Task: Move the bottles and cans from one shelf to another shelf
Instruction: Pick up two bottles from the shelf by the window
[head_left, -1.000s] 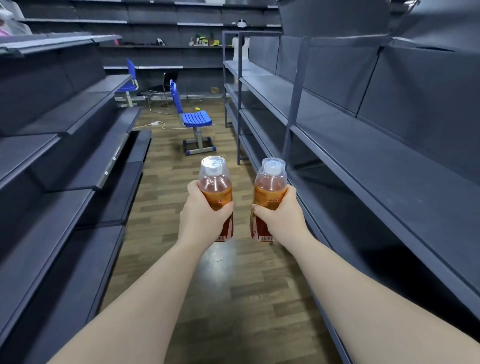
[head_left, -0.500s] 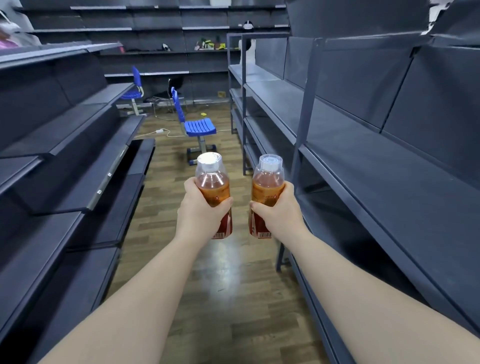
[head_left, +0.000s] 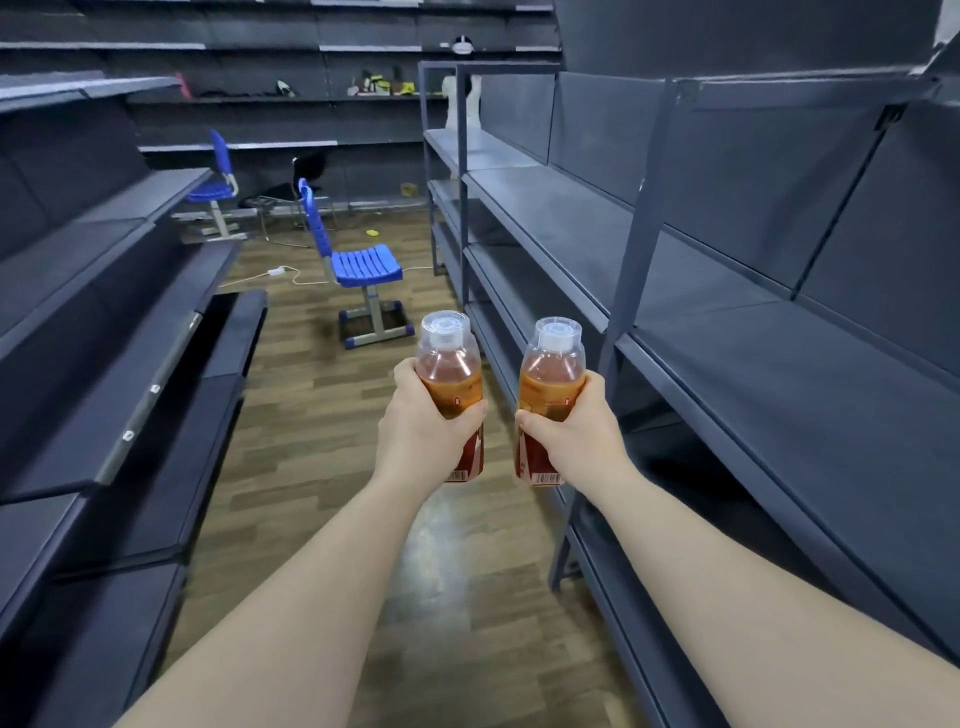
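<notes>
Both bottles have slid a bit to the right in the view since half a second ago, and the blue chair now sits further left of them, so the person looks to have shifted along the aisle. The hold itself hasn't changed.

The left grip is wrapped around the middle of the left bottle, fingers curled round the label and the thumb on the near side. The right grip has the right bottle the same way. Both are fully closed on their bottles, with no slack showing.

The bottles are roughly upright, side by side and a little apart, not touching. They're up in the air over the wood floor in the aisle, not on any shelf. Each has amber liquid, a clear cap cover over a white cap, and an orange and red label with a barcode at the bottom edge.

The right shelf is dark grey, and one of its uprights stands just beside the right bottle in the view. The left shelf is well apart from both bottles. Further back there's a second chair, a white cable on the floor, and some small stuff on the far shelves, too blurry to make out.
</notes>
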